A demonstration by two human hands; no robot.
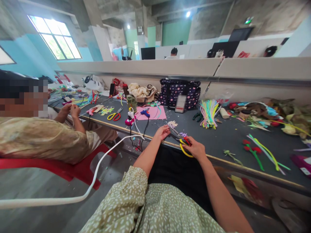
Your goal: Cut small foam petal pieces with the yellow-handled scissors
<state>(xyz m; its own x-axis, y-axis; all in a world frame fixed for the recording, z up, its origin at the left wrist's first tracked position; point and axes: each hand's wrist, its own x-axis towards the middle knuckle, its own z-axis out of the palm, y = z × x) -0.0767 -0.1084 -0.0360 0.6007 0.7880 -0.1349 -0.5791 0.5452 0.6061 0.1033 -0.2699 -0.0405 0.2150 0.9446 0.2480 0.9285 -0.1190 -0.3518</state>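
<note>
The right hand grips red-and-yellow scissors at the near edge of the dark surface, blades pointing far left. Beside the blade tips is the left hand, fingers bent; whether it pinches anything I cannot tell. Just beyond lie pale scraps; farther left, a blue glue gun on a pink sheet; far right, bundled fuzzy stems.

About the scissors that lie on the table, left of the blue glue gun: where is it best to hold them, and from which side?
I would grip the red and yellow handles, coming from the near edge of the table. The loops lie toward that edge, and the metal blades point away from it.
</note>
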